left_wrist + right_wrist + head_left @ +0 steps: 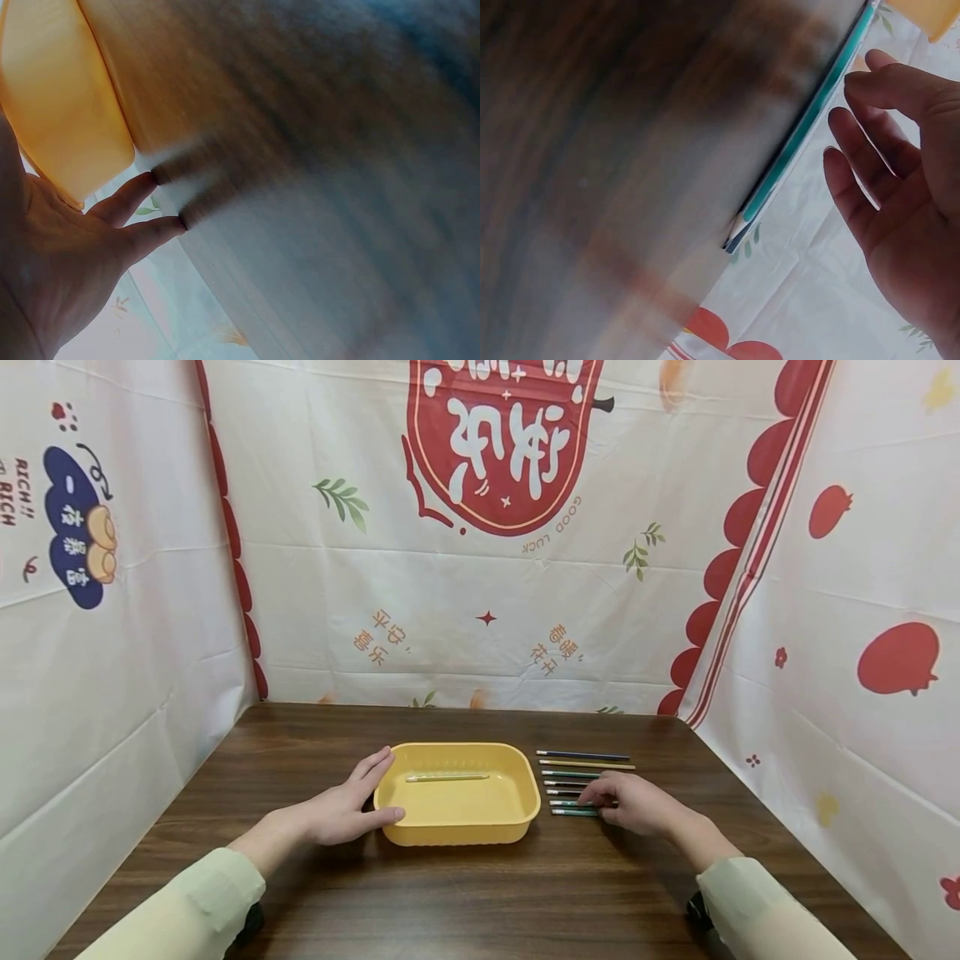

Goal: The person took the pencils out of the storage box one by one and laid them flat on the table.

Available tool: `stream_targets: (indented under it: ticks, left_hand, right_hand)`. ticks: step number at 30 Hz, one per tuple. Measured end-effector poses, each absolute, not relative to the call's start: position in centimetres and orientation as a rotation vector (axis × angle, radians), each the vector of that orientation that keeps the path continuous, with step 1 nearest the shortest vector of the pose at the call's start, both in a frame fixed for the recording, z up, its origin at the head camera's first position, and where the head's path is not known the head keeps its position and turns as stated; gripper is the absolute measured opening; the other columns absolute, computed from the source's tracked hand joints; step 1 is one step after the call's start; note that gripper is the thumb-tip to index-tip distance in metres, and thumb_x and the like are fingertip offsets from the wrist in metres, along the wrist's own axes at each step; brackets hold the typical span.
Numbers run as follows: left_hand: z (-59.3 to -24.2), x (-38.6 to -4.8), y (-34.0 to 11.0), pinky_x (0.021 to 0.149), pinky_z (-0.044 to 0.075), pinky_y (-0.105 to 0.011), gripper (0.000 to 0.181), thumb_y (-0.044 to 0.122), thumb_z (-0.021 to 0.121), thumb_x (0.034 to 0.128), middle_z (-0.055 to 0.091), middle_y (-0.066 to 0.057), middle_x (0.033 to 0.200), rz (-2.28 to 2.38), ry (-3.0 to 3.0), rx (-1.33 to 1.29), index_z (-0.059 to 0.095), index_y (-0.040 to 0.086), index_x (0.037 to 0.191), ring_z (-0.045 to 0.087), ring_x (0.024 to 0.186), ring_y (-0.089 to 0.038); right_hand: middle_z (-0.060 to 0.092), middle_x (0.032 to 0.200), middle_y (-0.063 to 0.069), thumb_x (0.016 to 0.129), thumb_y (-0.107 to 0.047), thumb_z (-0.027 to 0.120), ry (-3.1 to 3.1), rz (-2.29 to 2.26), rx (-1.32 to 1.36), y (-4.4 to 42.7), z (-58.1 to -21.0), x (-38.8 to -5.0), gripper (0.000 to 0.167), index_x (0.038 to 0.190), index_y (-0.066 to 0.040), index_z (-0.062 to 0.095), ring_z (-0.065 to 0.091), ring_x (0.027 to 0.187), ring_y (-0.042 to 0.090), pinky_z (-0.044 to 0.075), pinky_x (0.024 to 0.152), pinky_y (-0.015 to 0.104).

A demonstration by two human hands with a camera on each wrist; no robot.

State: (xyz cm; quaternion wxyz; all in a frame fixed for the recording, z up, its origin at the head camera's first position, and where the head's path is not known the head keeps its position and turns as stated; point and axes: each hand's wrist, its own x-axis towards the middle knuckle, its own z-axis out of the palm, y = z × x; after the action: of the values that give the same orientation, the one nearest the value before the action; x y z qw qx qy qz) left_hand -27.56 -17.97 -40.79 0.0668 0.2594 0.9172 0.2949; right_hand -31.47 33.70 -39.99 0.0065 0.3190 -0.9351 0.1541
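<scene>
A yellow plastic tray (456,835) stands at the middle of the table, and one pencil (447,778) lies inside it near the back wall. My left hand (341,810) rests against the tray's left end, fingers spread along the side and thumb at the front left rim. To the right of the tray, several pencils lie side by side in a row, the nearest a green pencil (574,812). Over the near end of that row hovers my right hand (637,803), fingers slightly bent. In the right wrist view, thumb and fingers are beside the green pencil (802,131) without gripping it.
The brown wood table (465,910) extends in front of the tray and to both sides. A blue pencil (585,755) is farthest back in the row. Printed white cloth (300,585) hangs behind the table and along its left and right sides.
</scene>
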Motion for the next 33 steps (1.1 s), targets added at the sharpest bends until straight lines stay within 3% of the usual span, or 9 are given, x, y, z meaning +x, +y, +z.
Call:
stream_targets:
  ticks: [7,13,26,33]
  left_hand:
    - [-40.8,-27.6,-18.0,0.126,0.035,-0.068,0.100,0.060,0.062,0.1075,0.003,-0.014,0.186,0.899,2.762,0.778,0.011,0.010,0.178,0.035,0.162,-0.047]
    - [-40.9,-27.5,-18.0,0.126,0.035,-0.068,0.100,0.060,0.062,0.1074,0.003,-0.014,0.186,0.904,2.763,0.777,0.011,0.010,0.178,0.034,0.162,-0.047]
    - [-40.6,-27.5,-17.9,0.126,0.036,-0.069,0.100,0.061,0.061,0.1074,0.002,-0.013,0.186,0.891,2.755,0.772,0.011,0.012,0.178,0.036,0.161,-0.048]
    - [-40.7,-27.5,-17.9,0.126,0.035,-0.069,0.100,0.062,0.061,0.1073,0.002,-0.013,0.186,0.887,2.757,0.767,0.011,0.012,0.178,0.035,0.162,-0.047]
  right_hand:
    - [0.077,0.110,0.002,0.100,-0.002,0.073,-2.876,0.597,0.943,32.0,-38.5,-31.3,0.025,0.121,-0.015,0.080,0.064,0.098,0.007,0.058,0.085,0.033]
    - [0.074,0.108,-0.001,0.103,-0.006,0.073,-2.827,0.651,0.907,29.7,-37.2,-31.3,0.024,0.122,-0.019,0.079,0.061,0.095,0.006,0.057,0.082,0.029]
    - [0.070,0.106,-0.003,0.105,-0.009,0.068,-2.782,0.761,1.014,24.0,-36.0,-32.2,0.026,0.130,-0.010,0.077,0.061,0.090,0.012,0.055,0.075,0.028]
    - [0.072,0.109,-0.001,0.105,-0.007,0.067,-2.769,0.749,1.061,21.3,-36.3,-33.0,0.027,0.129,-0.011,0.077,0.062,0.090,0.010,0.056,0.079,0.029]
